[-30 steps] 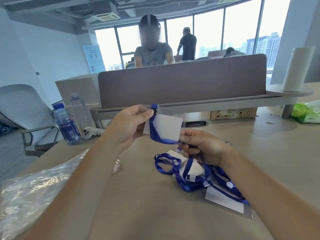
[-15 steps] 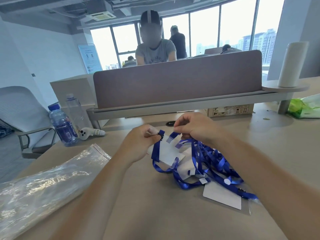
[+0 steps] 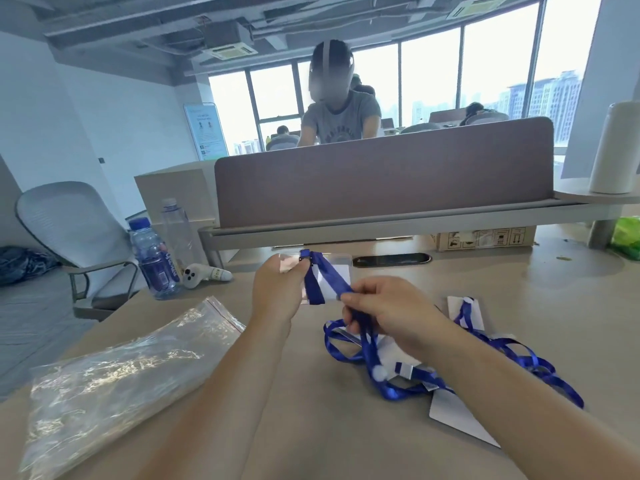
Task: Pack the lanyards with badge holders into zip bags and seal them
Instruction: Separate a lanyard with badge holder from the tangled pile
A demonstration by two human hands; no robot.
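My left hand (image 3: pixel 277 292) pinches a clear badge holder (image 3: pixel 337 277) with a white card near its top clip, holding it upright above the desk. Its blue lanyard strap (image 3: pixel 332 275) runs down to my right hand (image 3: pixel 391 313), which grips the strap just right of the holder. Below my right hand, a tangled pile of blue lanyards (image 3: pixel 408 372) with several more white badge holders lies on the desk. A stack of clear zip bags (image 3: pixel 114 379) with a red seal strip lies flat at the left.
Two water bottles (image 3: pixel 154 258) and a small white device (image 3: pixel 204 273) stand at the desk's back left. A brown partition (image 3: pixel 381 174) crosses the far edge, with a person behind it. A cardboard box (image 3: pixel 485 239), a white roll (image 3: pixel 616 150) and a green packet (image 3: pixel 628 237) sit at the right. An office chair (image 3: pixel 69 233) is at the left.
My left hand has lifted the badge holder upright. My right hand moved from the top of the strap down and right, sliding along it. The view tilted down slightly.
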